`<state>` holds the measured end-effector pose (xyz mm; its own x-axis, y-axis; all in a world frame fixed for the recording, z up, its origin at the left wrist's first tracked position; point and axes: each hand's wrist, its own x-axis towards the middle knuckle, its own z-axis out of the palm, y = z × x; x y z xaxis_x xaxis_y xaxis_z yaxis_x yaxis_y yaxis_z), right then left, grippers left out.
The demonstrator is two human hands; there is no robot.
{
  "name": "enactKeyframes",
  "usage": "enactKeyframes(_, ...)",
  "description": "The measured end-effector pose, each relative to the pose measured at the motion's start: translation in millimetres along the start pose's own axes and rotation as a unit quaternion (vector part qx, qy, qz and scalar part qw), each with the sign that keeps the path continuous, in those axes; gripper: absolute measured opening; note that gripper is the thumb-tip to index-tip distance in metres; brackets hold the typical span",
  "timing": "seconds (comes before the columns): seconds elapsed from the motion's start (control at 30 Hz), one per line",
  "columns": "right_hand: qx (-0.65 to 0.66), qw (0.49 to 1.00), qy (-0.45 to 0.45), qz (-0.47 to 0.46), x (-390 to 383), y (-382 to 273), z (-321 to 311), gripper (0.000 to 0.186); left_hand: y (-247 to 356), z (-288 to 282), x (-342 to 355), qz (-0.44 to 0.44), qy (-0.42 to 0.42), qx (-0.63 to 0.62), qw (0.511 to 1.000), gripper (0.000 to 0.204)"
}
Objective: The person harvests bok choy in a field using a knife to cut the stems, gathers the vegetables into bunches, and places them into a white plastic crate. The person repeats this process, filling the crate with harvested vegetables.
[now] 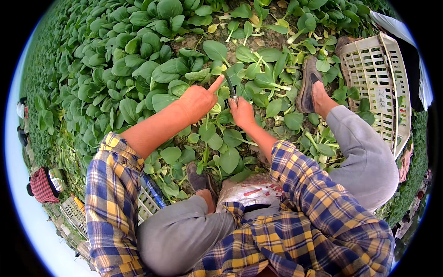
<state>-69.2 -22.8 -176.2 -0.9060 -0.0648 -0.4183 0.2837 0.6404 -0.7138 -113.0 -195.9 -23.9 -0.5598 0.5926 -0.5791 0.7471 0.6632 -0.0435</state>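
Note:
My right hand (pixel 242 112) is closed round the handle of a knife (pixel 230 86), whose dark, slightly curved blade points away from me. Just left of the blade, my left hand (pixel 198 100) has its index finger stretched out close to the metal. Its other fingers are curled and mostly hidden. From under them shows the pale green base of a bok choy (pixel 215 109), which appears to be in their grip. Loose bok choy leaves (pixel 265 79) lie on the ground beyond and to the right of both hands.
Dense rows of growing bok choy (pixel 124 69) fill the left and far side. A white plastic crate (pixel 376 83) stands tilted at right, beside my shoe (pixel 308 85). A pale, stained sack (pixel 251 190) lies between my legs. Another crate (pixel 146 203) is by my left knee; a person in red check (pixel 44 185) is far left.

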Motion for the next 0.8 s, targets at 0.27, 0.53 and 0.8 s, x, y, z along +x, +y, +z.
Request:
enactKeyframes(0.27, 0.049, 0.997, -0.027, -0.06, -10.4, -34.4, -17.4, 0.035, -37.7, 53.3, -17.8, -0.171, -0.023, 0.117, 0.978, 0.027)
enactKeyframes(0.53, 0.02, 0.992, -0.089, -0.087, 28.3, -38.7, 16.3, 0.041, -45.1, 79.8, -53.7, -0.18, 0.005, 0.039, 0.983, 0.027)
enactKeyframes(0.8, 0.016, 0.981, -0.188, -0.038, 49.2, -40.0, 20.1, 0.043, -51.3, 87.8, -64.1, -0.176, 0.021, -0.011, 0.984, 0.027)
